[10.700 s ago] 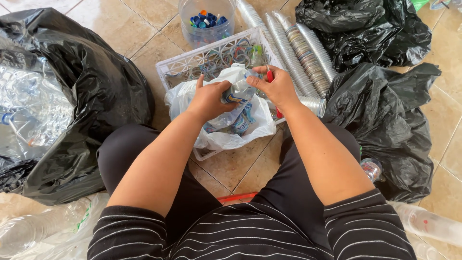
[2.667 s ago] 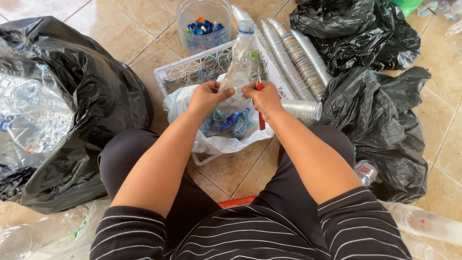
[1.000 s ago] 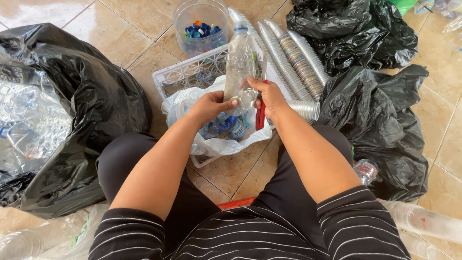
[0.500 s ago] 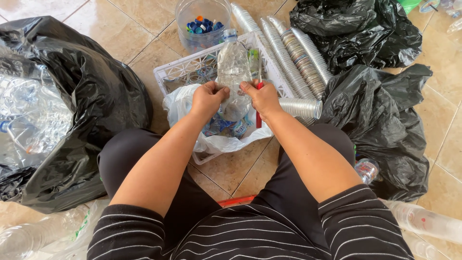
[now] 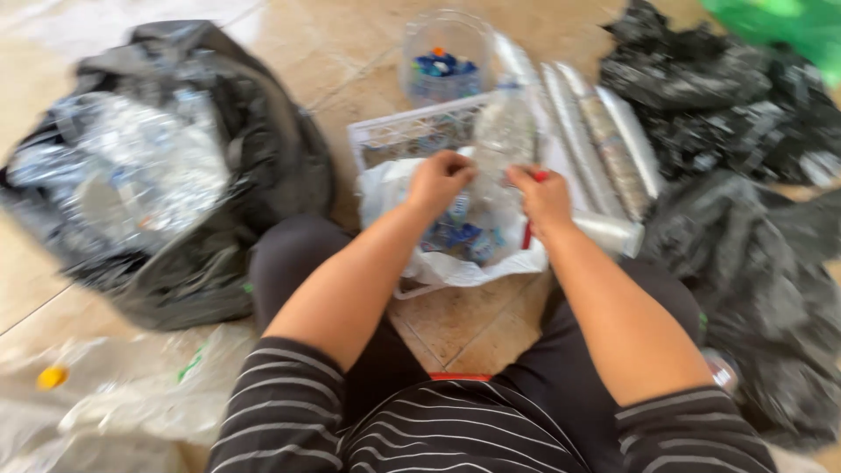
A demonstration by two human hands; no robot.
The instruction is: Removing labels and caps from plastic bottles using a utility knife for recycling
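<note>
Hands meet over the white plastic bag [image 5: 455,267] that lies on the tiled floor [image 5: 333,52] between my knees, and both are curled shut on a clear plastic bottle [image 5: 504,140] that stands nearly upright above the bag. My left hand [image 5: 438,180] grips the bottle's lower part from the left side, fingers folded in; my right hand [image 5: 545,197] is clamped on it from the right, and it also holds something small and red [image 5: 528,232] that shows above and below the fist, too blurred to tell what it is. Blue scraps [image 5: 460,236] lie inside the bag just under the bottle. Behind the bag sits a white lattice basket [image 5: 412,136], and past it a clear tub [image 5: 442,57] with blue and orange caps in it. Rows of stacked clear cups [image 5: 596,140] lie just right of the basket. A black sack [image 5: 166,184] full of crushed clear bottles is at my left, and more black sacks [image 5: 727,96] are heaped at my right.
</note>
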